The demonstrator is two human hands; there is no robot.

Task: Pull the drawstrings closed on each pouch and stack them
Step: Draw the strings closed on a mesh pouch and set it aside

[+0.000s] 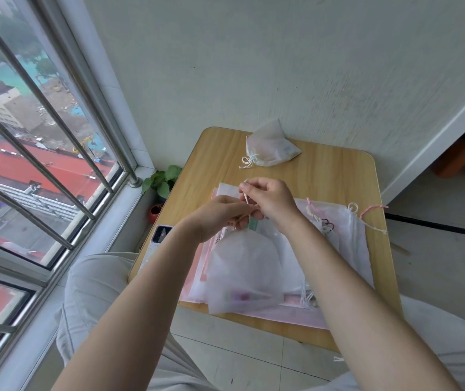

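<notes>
A sheer white pouch (244,273) hangs from my two hands above the small wooden table (338,170), its neck gathered under my fingers. My left hand (220,214) pinches the pouch's neck and cord. Just above it, my right hand (268,197) pinches the white drawstring (246,199). Beneath lies a pile of flat white and pink pouches (347,249) with loose pink and white cords at its right edge. One closed white pouch (270,146), its cord tied, sits alone at the table's far end.
A phone (158,244) lies on the table's left edge. A potted green plant (163,179) stands on the floor by the barred window (42,165). The wall runs behind the table. My knees flank the table's near end.
</notes>
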